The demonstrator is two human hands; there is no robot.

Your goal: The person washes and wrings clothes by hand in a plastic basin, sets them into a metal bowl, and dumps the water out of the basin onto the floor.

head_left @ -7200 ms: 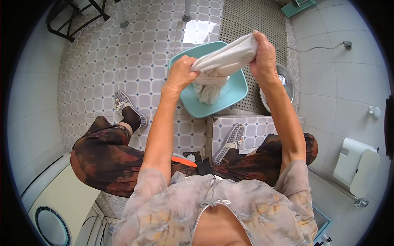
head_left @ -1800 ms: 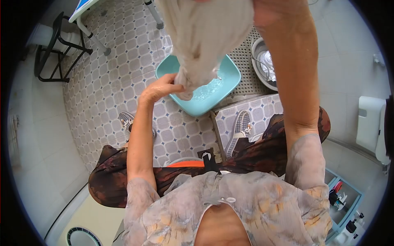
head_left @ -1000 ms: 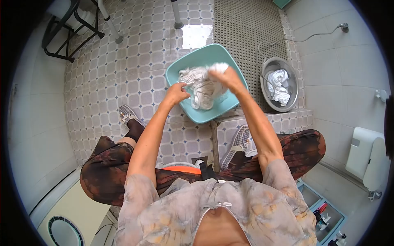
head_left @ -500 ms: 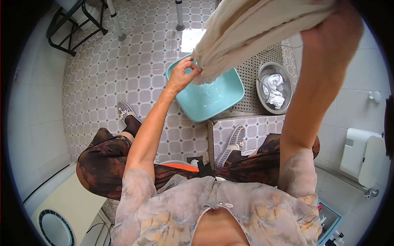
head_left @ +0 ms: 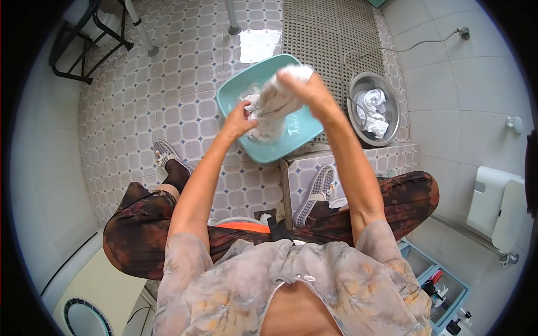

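Both hands, left hand [head_left: 238,120] and right hand [head_left: 307,92], have fingers closed around the wet white cloth [head_left: 273,109] above the teal basin [head_left: 235,89], seemingly mid-wash; wringing calls for opposed twisting.

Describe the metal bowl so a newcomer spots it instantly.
Start at the perforated floor mat. At its right edge, beside the teal basin, sits the metal bowl. Unlike the squarish basin, it is round, silvery, and holds wrung white cloth.
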